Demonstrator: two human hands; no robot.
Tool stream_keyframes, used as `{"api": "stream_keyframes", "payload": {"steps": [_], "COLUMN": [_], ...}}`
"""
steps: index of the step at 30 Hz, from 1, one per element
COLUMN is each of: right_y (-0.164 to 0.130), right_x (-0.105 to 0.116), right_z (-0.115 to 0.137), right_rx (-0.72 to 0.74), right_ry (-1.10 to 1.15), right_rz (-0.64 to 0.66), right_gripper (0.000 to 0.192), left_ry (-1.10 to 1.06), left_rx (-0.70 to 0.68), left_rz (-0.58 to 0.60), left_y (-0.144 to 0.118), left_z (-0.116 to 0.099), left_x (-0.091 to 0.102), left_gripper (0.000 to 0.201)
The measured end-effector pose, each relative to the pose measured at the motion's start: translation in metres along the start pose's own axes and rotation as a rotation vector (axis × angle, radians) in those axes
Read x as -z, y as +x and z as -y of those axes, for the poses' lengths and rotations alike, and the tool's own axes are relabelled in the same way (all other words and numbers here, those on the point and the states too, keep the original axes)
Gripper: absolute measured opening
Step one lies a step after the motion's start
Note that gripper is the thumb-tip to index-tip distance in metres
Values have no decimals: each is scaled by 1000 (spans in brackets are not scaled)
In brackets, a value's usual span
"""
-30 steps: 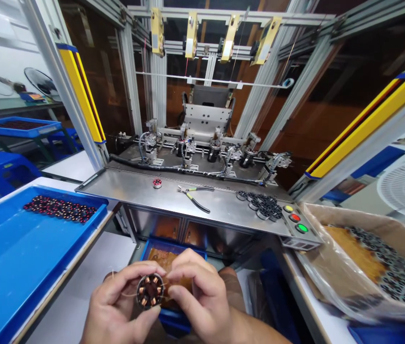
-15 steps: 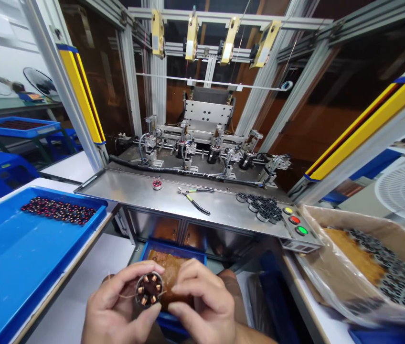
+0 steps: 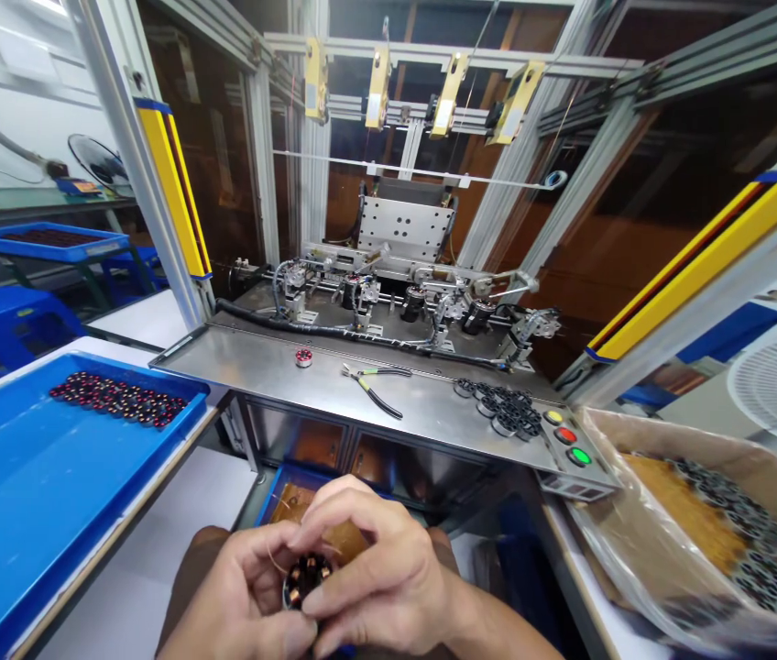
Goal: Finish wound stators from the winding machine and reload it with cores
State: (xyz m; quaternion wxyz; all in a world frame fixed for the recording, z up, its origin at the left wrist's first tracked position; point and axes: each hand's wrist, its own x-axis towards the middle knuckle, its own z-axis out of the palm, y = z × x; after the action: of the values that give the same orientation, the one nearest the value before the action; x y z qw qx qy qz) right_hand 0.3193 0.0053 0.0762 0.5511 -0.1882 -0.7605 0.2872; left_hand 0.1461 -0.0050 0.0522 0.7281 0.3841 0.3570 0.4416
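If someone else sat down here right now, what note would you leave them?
Left hand and right hand: both grip one small wound coil part over the lap, fingers on its top.
Blue tray, left: a row of wound parts.
Steel shelf: one wound part, pliers, a pile of bare black cores.
Cardboard box, right: more black cores.

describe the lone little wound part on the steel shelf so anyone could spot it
On the steel shelf in front of the machine, look left of the pliers. The wound part sits alone there, small, round and reddish, unlike the black unwound cores clustered near the buttons.
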Motion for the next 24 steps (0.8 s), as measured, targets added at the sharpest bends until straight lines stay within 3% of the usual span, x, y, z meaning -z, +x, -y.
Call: {"api": "stream_keyframes", "payload": {"steps": [2, 5, 9, 13, 18, 21, 24], "right_y": [-6, -20, -36, -37, -32, -35, -35], "right_x": [-3, -11, -20, -30, -48, -56, -58], "right_z": [2, 2, -1, -3, -7, -7, -7], "right_rx": [49, 166, 250, 194, 186, 35, -76], "right_ry": [-83, -273, -500, -528, -415, -305, -252], "right_rz": [-88, -267, -381, -519, -718, -677, -678], "right_gripper": [14, 38, 38, 33, 13, 10, 21], "left_ry": [-34, -70, -9, 112, 280, 212, 124], "left_rx": [48, 100, -16, -323, -625, -627, -493], "left_rz": [41, 70, 18, -97, -66, -205, -244], "left_y": [0, -1, -1, 2, 4, 1, 0], "left_z": [-3, -7, -4, 4, 14, 20, 19], "left_x": [-1, -5, -9, -3, 3, -6, -13], "left_gripper": [46, 47, 47, 39, 43, 36, 38]}}
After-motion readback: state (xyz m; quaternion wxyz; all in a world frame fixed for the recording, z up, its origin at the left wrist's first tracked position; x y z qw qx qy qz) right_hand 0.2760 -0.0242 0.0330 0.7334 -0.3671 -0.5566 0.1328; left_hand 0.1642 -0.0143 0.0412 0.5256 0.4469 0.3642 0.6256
